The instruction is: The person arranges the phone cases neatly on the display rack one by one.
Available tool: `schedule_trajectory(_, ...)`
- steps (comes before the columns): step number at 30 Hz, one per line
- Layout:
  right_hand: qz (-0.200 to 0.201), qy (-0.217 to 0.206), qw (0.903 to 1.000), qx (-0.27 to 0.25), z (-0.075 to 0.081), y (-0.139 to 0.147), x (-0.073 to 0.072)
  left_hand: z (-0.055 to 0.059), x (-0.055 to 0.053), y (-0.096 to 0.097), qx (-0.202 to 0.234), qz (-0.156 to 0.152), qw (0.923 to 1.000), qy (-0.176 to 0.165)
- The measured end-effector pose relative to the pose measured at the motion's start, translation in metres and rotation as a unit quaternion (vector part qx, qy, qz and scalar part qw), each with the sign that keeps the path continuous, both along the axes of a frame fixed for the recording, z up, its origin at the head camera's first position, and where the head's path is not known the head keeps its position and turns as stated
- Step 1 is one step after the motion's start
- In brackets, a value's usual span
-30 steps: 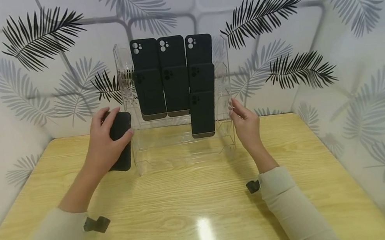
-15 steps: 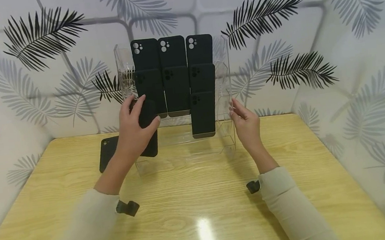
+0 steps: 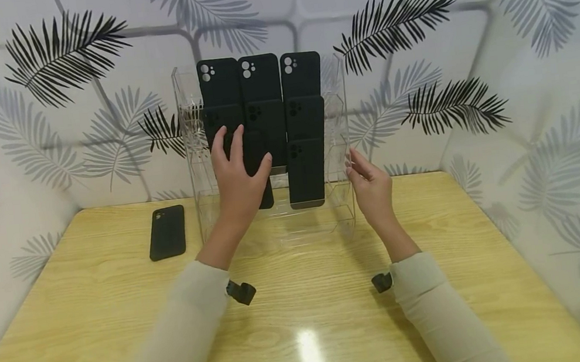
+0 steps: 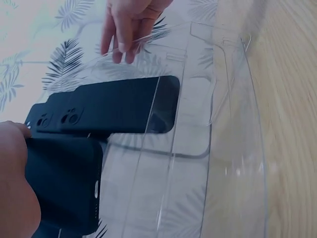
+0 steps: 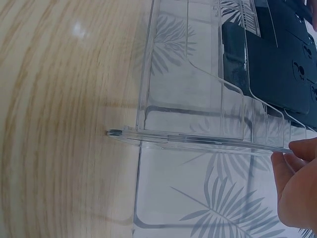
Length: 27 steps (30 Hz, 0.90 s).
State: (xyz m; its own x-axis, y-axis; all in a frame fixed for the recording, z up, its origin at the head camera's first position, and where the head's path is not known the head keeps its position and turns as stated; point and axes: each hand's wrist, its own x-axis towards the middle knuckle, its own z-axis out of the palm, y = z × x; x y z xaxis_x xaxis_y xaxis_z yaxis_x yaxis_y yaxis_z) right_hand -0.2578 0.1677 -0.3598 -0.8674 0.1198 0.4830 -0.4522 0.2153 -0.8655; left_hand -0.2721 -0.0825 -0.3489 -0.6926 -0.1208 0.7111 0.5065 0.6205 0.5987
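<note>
My left hand grips a black phone case by its sides, holding it before the lower tiers of a clear acrylic display rack. In the head view the hand and case overlap the left and middle columns of cases. Just to the right, a single case with a camera cutout stands on the third tier. My right hand pinches the rack's right side panel between thumb and fingers. Behind the held case, more black phone cases stand upright in two rows of three, partly hidden by those in front.
Another black phone case lies flat on the wooden table, left of the rack. A leaf-patterned wall covering rises close behind the rack and along both sides. The rack's lowest tier holds no case.
My left hand has carried the phone case rightward from beside the rack to in front of its tiers, uncovering the case lying on the table. The right hand has stayed at the panel.
</note>
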Motion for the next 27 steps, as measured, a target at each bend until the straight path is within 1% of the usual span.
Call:
schedule_trajectory(6, -0.004, 0.002, 1.0, 0.007, -0.001, 0.0, 0.0, -0.007, -0.011, 0.02, 0.002, 0.015, 0.9997, 0.019)
schedule_trajectory(11, -0.004, -0.001, 1.0, 0.001, -0.001, 0.0, -0.001, -0.018, -0.015, 0.031, 0.007, 0.02, 0.9991, 0.036)
schedule_trajectory(14, 0.001, -0.006, 1.0, -0.003, -0.002, 0.0, -0.002, -0.025, -0.017, 0.034, -0.005, 0.029, 0.9986, 0.043)
schedule_trajectory(16, 0.001, -0.008, 1.0, -0.002, -0.002, 0.0, -0.002, -0.031, -0.018, 0.036, -0.012, 0.032, 0.9985, 0.042)
schedule_trajectory(20, 0.0, -0.008, 1.0, -0.002, -0.002, 0.0, -0.002, -0.039, -0.02, 0.04, -0.027, 0.031, 0.9983, 0.04)
schedule_trajectory(27, -0.003, -0.004, 1.0, 0.004, -0.002, 0.001, -0.002, -0.045, -0.023, 0.048, -0.047, 0.043, 0.997, 0.045)
